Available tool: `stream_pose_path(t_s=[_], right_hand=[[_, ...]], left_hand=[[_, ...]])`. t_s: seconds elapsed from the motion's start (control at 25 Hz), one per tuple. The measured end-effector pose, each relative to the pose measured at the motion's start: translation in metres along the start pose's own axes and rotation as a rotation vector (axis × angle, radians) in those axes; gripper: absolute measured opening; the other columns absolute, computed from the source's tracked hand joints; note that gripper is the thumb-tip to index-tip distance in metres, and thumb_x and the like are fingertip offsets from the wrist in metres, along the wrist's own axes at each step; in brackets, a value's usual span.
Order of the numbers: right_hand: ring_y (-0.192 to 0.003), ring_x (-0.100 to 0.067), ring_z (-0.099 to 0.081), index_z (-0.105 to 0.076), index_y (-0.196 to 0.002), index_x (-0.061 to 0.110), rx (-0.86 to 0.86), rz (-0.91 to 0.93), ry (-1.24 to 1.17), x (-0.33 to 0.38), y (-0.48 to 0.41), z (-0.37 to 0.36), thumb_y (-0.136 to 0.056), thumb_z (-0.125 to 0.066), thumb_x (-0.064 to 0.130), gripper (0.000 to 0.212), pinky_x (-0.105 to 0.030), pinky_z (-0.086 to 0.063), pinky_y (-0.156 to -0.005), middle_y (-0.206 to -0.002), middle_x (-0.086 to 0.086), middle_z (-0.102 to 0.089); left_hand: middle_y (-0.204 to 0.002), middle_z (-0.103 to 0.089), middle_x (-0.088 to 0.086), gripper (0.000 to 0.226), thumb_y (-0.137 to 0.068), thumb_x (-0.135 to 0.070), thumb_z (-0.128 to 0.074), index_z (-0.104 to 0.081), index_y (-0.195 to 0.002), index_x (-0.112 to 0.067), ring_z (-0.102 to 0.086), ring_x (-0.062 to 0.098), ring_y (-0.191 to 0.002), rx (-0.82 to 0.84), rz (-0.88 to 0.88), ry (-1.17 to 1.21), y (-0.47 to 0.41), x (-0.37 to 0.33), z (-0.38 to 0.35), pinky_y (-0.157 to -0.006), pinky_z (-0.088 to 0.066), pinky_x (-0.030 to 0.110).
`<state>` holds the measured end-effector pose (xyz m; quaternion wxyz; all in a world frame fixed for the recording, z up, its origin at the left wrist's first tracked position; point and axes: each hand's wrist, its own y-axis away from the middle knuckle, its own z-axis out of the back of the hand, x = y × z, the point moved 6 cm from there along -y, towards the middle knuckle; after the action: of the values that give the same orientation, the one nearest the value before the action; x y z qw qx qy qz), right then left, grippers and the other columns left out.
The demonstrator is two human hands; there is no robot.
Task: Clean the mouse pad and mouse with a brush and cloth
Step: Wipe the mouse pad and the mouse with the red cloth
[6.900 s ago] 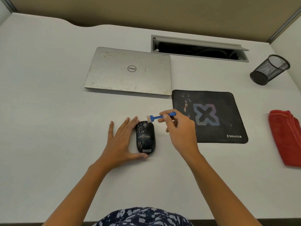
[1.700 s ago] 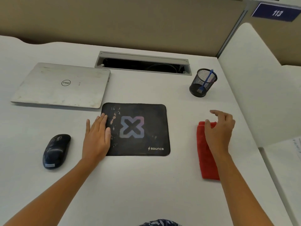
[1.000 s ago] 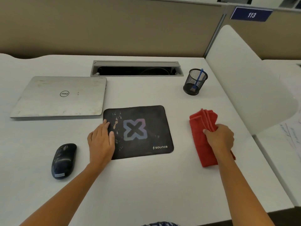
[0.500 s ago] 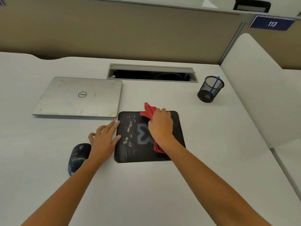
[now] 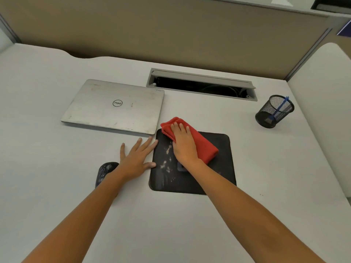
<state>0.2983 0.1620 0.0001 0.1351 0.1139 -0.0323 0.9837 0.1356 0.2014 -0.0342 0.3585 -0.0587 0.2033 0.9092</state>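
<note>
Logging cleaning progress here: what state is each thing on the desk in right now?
mouse pad: flat, pale smudges on its left side
red cloth: folded, pressed on the pad's far left corner
right hand: flat, pressing the cloth
left hand: flat on the desk, fingers spread
mouse: smudged, partly hidden
brush: standing in the mesh cup
laptop: closed
cable hatch: open
</note>
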Motion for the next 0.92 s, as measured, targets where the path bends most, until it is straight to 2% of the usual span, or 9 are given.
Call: stream_pose_path(t_s=[0.16,0.32,0.44,0.56,0.64,0.72,0.8,0.84,0.92], right_hand=[[-0.146,-0.015,-0.014,-0.019,-0.150,0.015,0.056,0.151,-0.113,0.003,0.012,-0.003,-0.096,-0.042,0.007,0.059,-0.024,0.002,-0.117,-0.158,-0.001,-0.019],[-0.145,-0.013,-0.020,-0.029,-0.148,0.015,0.109,0.264,-0.233,0.012,0.039,-0.004,-0.090,-0.048,0.000,0.062,-0.021,-0.002,-0.119,-0.156,-0.001,-0.027],[-0.142,-0.009,-0.026,-0.036,-0.145,0.017,0.143,0.283,-0.339,0.012,0.057,0.002,-0.087,-0.050,-0.003,0.062,-0.011,-0.002,-0.115,-0.152,0.002,-0.034],[-0.139,-0.007,-0.033,-0.042,-0.142,0.019,0.204,0.309,-0.399,0.015,0.080,0.004,-0.088,-0.051,0.000,0.058,-0.019,-0.014,-0.118,-0.148,0.006,-0.041],[-0.135,-0.009,-0.040,-0.046,-0.139,0.024,0.238,0.308,-0.415,0.018,0.097,0.003,-0.091,-0.051,0.006,0.052,-0.022,-0.022,-0.116,-0.145,0.008,-0.046],[-0.125,-0.011,-0.051,-0.055,-0.131,0.027,0.305,0.265,-0.463,0.018,0.106,0.004,-0.093,-0.051,0.011,0.042,-0.020,-0.032,-0.108,-0.135,0.006,-0.057],[-0.109,-0.013,-0.060,-0.062,-0.118,0.029,0.425,0.145,-0.668,0.017,0.106,0.009,-0.093,-0.048,0.012,0.033,-0.028,-0.045,-0.100,-0.117,0.005,-0.067],[-0.106,-0.012,-0.061,-0.062,-0.115,0.030,0.411,0.067,-0.775,0.015,0.101,0.014,-0.094,-0.046,0.013,0.032,-0.029,-0.048,-0.097,-0.113,0.006,-0.067],[-0.103,-0.010,-0.062,-0.058,-0.118,0.033,0.109,-0.133,-0.871,0.002,0.085,0.031,-0.097,-0.044,0.018,0.029,-0.020,-0.049,-0.090,-0.111,0.010,-0.065]], left_hand=[[-0.159,0.013,-0.019,0.079,-0.093,-0.056,-0.042,0.022,-0.139,-0.045,0.013,0.012,-0.148,-0.039,-0.001,0.030,0.001,0.000,0.001,-0.111,0.011,0.061],[-0.160,0.008,-0.018,0.071,-0.093,-0.056,-0.042,0.000,-0.150,-0.044,0.010,0.011,-0.148,-0.035,-0.005,0.017,0.002,0.000,0.000,-0.111,0.007,0.063],[-0.160,0.004,-0.021,0.061,-0.101,-0.037,-0.038,0.000,-0.148,-0.050,0.006,0.010,-0.148,-0.020,0.008,0.046,-0.001,0.002,0.004,-0.110,0.005,0.064],[-0.159,-0.004,-0.023,0.061,-0.104,-0.014,-0.026,-0.006,-0.146,-0.053,0.000,0.010,-0.149,-0.017,0.021,0.057,-0.006,0.007,0.012,-0.110,0.005,0.064],[-0.159,-0.007,-0.023,0.063,-0.104,-0.010,-0.024,-0.010,-0.146,-0.054,-0.002,0.009,-0.149,-0.023,0.023,0.072,-0.005,0.007,0.014,-0.110,0.006,0.063],[-0.159,-0.006,-0.022,0.061,-0.104,-0.011,-0.023,-0.010,-0.146,-0.053,-0.001,0.009,-0.149,-0.028,0.023,0.069,-0.002,0.006,0.013,-0.110,0.006,0.063],[-0.159,-0.006,-0.022,0.058,-0.105,-0.014,-0.022,-0.010,-0.147,-0.052,0.000,0.009,-0.149,-0.032,0.027,0.075,0.000,0.004,0.013,-0.110,0.005,0.063],[-0.159,-0.005,-0.022,0.055,-0.105,-0.017,-0.021,-0.010,-0.147,-0.052,-0.001,0.009,-0.149,-0.032,0.028,0.078,0.000,0.003,0.014,-0.110,0.005,0.063],[-0.160,-0.005,-0.021,0.051,-0.106,-0.024,-0.020,-0.010,-0.147,-0.051,-0.001,0.011,-0.149,-0.027,0.025,0.077,-0.001,0.001,0.015,-0.109,0.005,0.063]])
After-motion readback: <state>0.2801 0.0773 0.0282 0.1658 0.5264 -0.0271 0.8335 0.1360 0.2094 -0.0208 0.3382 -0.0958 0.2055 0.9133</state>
